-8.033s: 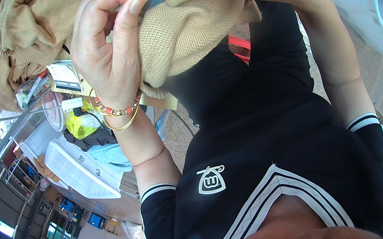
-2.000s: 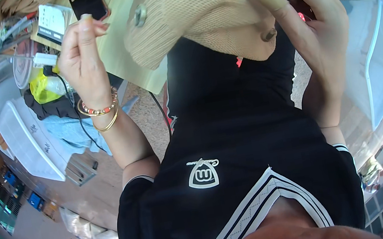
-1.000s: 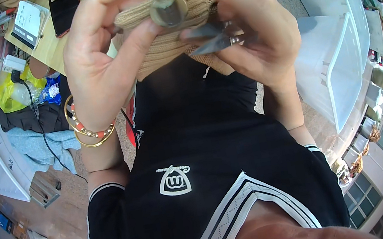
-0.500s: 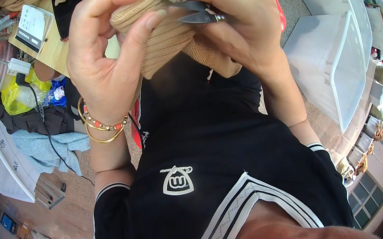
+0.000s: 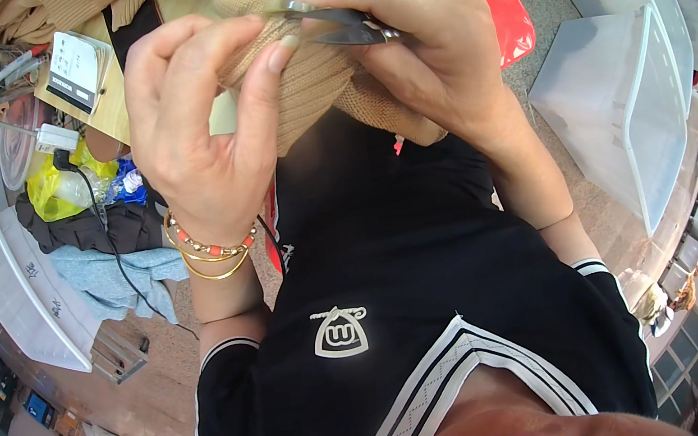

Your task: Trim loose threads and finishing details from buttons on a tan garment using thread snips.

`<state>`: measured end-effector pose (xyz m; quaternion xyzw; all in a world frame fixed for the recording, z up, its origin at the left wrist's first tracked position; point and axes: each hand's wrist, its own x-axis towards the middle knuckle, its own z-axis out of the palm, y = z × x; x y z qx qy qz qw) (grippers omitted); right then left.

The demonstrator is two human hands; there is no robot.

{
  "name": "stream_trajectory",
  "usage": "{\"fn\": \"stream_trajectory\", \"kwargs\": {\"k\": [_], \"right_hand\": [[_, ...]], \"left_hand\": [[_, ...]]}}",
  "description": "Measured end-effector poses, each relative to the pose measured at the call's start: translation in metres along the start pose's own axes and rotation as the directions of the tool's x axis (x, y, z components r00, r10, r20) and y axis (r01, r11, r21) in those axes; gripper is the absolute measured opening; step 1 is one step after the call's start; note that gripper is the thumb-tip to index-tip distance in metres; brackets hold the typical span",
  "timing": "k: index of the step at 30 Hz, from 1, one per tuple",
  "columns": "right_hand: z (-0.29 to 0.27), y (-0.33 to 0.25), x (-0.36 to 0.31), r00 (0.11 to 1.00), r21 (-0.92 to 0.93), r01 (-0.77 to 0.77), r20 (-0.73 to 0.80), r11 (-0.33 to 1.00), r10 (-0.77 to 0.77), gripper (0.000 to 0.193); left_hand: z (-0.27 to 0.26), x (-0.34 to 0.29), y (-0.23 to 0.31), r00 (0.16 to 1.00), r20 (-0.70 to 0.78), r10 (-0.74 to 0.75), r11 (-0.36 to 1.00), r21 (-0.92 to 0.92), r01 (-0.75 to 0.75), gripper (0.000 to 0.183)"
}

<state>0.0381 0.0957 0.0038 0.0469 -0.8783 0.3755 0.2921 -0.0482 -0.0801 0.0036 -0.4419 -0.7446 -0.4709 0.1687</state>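
Observation:
Tan ribbed knitwear (image 5: pixel 308 101) is bunched between my hands, with more of it spreading over the table edge beyond. My left hand (image 5: pixel 202 127) pinches a fold of the knit between thumb and fingertips. Dark-bladed thread snips (image 5: pixel 352 33) sit in my right hand (image 5: pixel 436 49), whose fingers curl round them. The blades point left toward the pinched fold, slightly apart. My right index fingertip is close to the left fingertips at the top of the fold. Whether any thread lies between the blades is too small to tell.
A pale wooden table (image 5: pixel 174 4) holds a notepad (image 5: pixel 78 74). Clear plastic bins (image 5: pixel 607 86) stand at right, beside a red stool (image 5: pixel 509 19). At left are another bin (image 5: pixel 27 292), a yellow bag (image 5: pixel 56 187), blue cloth (image 5: pixel 117 278) and a black cable (image 5: pixel 109 233).
The surroundings have shifted slightly right in the view. Both hands keep their grips on the knit and the snips, and the gap between the blades looks a little narrower.

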Motion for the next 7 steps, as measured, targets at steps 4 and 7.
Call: {"fn": "stream_trajectory", "kwargs": {"k": [4,7], "right_hand": [[-0.0013,0.0035,-0.0021,0.998,0.066,-0.058,-0.012,0.996,0.059,0.029],[-0.0037,0.0022,-0.0004,0.995,0.079,-0.092,0.043,0.993,0.089,0.028]], "left_hand": [[-0.0015,0.003,0.0021,0.997,0.066,-0.05,0.998,-0.041,0.053,0.018],[-0.0047,0.0042,0.0024,0.988,0.117,-0.099,0.99,-0.09,0.11,0.018]]}}
